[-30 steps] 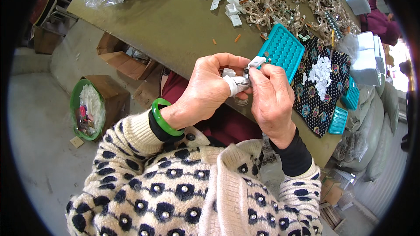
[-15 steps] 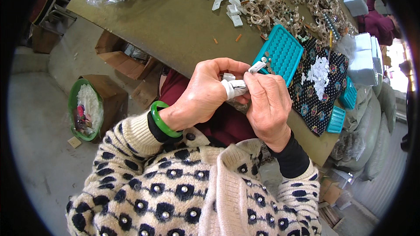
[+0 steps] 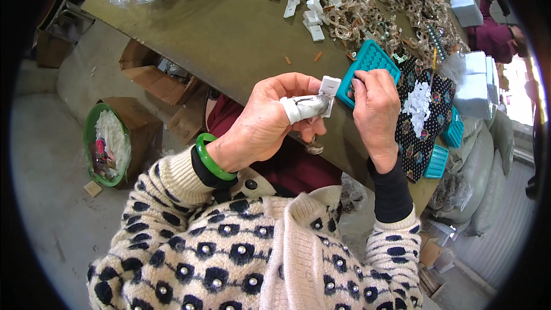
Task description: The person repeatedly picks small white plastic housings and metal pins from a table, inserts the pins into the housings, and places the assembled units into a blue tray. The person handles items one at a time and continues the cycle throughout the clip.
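My left hand [image 3: 258, 112] pinches a small white plastic case [image 3: 329, 86], its flat face turned up, between thumb and fingers. One finger of this hand wears a white and grey wrapping [image 3: 306, 109]. Below its fingertips hangs a shiny, clear-looking bit [image 3: 314, 148] that I cannot make out. My right hand [image 3: 377, 112] is over the near right part of a teal tray [image 3: 376, 57] with rows of small pockets. Its thumb and fingers are drawn together there; whatever they hold is hidden. The two hands are apart.
Beyond the tray, clear coiled cords [image 3: 361, 23] and white plastic cases [image 3: 314, 3] lie heaped. Right of it, white pieces [image 3: 418, 109] lie on a dark patterned cloth [image 3: 404, 152]. Smaller teal trays [image 3: 437, 161] sit near the table's right edge. A green basket [image 3: 92, 155] stands on the floor.
My right hand has moved right, off the white case and onto the teal tray. The left hand still holds the case, now turned with its flat face showing.
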The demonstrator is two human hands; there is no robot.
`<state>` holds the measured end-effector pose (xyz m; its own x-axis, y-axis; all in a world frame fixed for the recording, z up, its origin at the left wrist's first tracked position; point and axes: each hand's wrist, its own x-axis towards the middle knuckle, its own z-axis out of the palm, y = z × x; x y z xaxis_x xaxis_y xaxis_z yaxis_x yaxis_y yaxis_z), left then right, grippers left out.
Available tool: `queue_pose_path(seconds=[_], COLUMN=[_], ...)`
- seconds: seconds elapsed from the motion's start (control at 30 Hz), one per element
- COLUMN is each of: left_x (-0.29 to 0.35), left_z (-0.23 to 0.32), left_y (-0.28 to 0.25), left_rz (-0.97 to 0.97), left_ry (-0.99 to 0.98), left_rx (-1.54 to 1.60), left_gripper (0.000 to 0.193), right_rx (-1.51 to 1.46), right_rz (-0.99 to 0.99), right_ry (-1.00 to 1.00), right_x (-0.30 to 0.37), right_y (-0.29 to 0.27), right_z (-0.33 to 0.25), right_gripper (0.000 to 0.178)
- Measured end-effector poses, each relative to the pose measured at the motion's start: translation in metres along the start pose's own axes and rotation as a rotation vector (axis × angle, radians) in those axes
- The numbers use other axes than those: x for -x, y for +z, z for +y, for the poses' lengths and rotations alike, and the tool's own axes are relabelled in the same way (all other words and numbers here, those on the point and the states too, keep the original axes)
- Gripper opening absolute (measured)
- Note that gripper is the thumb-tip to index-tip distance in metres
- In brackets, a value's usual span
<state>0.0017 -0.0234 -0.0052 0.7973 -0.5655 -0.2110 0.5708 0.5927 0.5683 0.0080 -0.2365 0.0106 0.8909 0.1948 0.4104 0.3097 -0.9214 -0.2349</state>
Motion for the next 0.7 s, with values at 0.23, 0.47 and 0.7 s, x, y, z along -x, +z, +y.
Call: queue_pose_path(seconds=[0.23, 0.47, 0.7], left_x=[-0.006, -0.006, -0.004], left_z=[0.005, -0.002, -0.01], left_y=[-0.004, -0.004, -0.002], left_rz=[-0.088, -0.08, -0.077], left_ry=[-0.042, -0.035, 0.016], left_rx=[0.13, 0.155, 0.161], left_gripper=[0.036, 0.034, 0.034], right_rx=[-0.375, -0.428, -0.335], right_rz=[0.037, 0.185, 0.315], right_ry=[0.197, -0.007, -0.106], right_x=[-0.005, 0.007, 0.011], right_y=[-0.018, -0.018, -0.008], right_z=[-0.015, -0.047, -0.052], right_gripper=[0.007, 0.014, 0.017])
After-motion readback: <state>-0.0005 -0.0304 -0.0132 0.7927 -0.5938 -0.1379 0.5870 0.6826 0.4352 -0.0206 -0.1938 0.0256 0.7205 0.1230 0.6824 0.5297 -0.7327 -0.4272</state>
